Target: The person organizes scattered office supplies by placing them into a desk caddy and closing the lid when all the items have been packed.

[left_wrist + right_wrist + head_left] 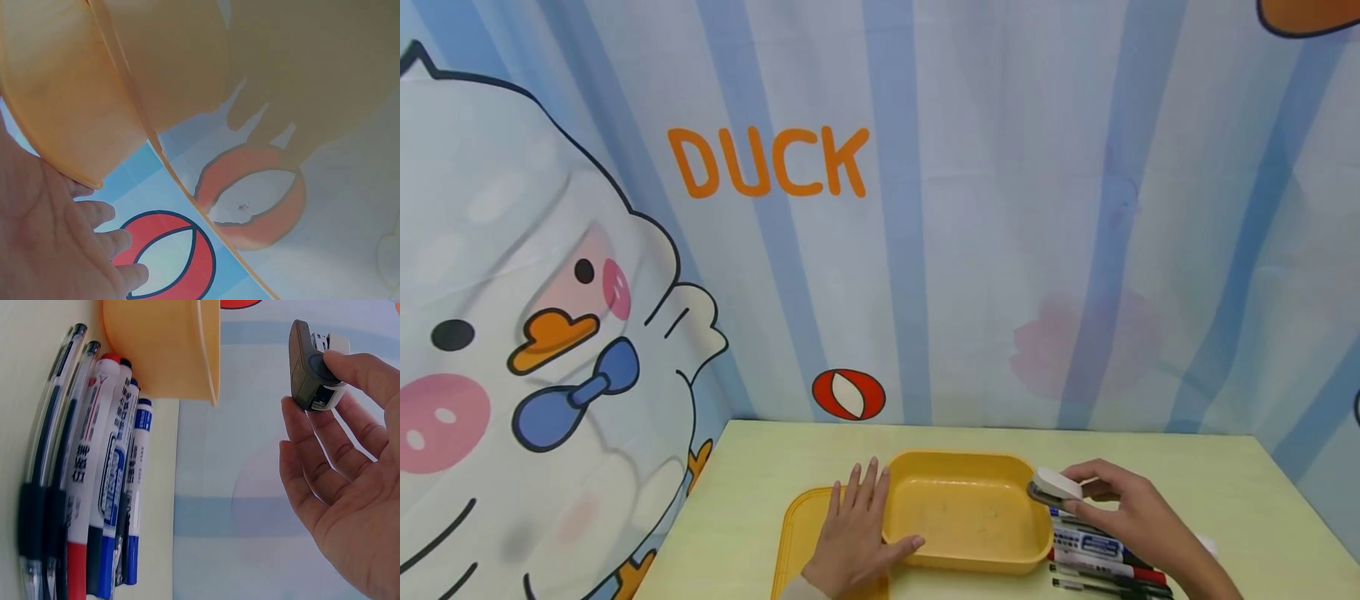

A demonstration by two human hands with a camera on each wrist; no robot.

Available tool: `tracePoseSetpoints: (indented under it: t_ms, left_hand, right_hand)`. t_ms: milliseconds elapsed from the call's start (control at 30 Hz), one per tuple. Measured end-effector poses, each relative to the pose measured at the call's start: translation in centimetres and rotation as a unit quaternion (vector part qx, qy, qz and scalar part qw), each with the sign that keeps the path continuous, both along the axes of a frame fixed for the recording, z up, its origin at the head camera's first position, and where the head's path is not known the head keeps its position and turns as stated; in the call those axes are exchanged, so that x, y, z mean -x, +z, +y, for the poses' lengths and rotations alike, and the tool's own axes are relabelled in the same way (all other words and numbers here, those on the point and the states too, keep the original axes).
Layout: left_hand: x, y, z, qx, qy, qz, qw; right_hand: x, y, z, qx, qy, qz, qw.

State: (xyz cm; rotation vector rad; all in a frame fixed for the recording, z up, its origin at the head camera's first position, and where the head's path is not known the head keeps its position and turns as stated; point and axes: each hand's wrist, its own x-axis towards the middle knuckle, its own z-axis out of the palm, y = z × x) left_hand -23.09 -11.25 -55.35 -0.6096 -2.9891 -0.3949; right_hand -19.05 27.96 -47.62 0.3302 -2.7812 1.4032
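A small white-and-grey stapler (1057, 485) is pinched between the thumb and fingers of my right hand (1123, 504), over the right rim of a yellow plastic box (970, 558). In the right wrist view the stapler (309, 369) shows its dark base toward the camera. My left hand (859, 533) lies with fingers straight and spread at the box's left side, its thumb reaching over the near-left rim. Under that hand is a flat yellow lid (796, 525), partly covered. The left wrist view shows the left palm (50, 231) against the box's wall (69, 81).
Right of the box several pens and markers lie side by side, among them a red-capped marker (94, 437), a blue-capped marker (139, 462) and a black gel pen (50, 437). A printed curtain (970, 250) stands behind the pale table (760, 450).
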Motion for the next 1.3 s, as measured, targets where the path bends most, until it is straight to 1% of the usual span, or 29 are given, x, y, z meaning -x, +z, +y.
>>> tracePoseSetpoints:
  t_ms: [200, 500, 633, 833, 1000, 1300]
  left_hand:
    - [0.1, 0.1, 0.1, 0.0, 0.002, 0.001, 1.0]
    - [0.2, 0.1, 0.2, 0.0, 0.002, 0.0, 1.0]
    - [0.1, 0.2, 0.2, -0.002, 0.0, 0.003, 1.0]
    - [0.1, 0.3, 0.2, -0.002, 0.001, 0.004, 1.0]
    - [0.1, 0.3, 0.2, -0.001, 0.004, -0.003, 1.0]
    - [0.1, 0.2, 0.2, -0.002, 0.005, -0.005, 1.0]
  right_hand:
    - [0.6, 0.2, -0.7, 0.016, 0.016, 0.003, 0.9997]
    - [1.6, 0.3, -2.1, 0.019, 0.031, -0.005, 0.9993]
    - [1.9, 0.3, -2.7, 0.023, 0.055, 0.009, 0.9982]
    - [2.4, 0.1, -3.8, 0.022, 0.07, 0.029, 0.9969]
    - [2.7, -0.1, -4.6, 0.027, 0.086, 0.042, 0.9951]
    - [3.4, 0.0, -6.0, 0.038, 0.097, 0.033, 0.9939]
